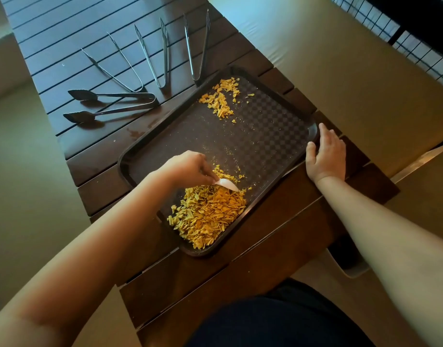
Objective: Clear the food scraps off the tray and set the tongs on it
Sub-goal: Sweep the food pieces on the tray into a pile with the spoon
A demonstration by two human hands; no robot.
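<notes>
A dark brown tray [265, 126] lies at an angle on a slatted wooden table. A big heap of yellow food scraps [208, 214] fills its near corner, and a smaller patch of scraps [221, 98] lies at its far corner. My left hand [188, 169] grips a small white scraper [228, 184] whose tip touches the top of the big heap. My right hand [325, 154] rests with straight fingers against the tray's right rim. Several metal tongs [155, 53] lie in a fan on the table beyond the tray; the nearest pair of tongs [110, 103] has dark tips.
The dark slatted table [90, 33] runs away from me, with a pale floor on both sides. A white bin with a dark inside [350, 256] stands below the table's right edge. A wire grid fence [420, 46] is at the upper right.
</notes>
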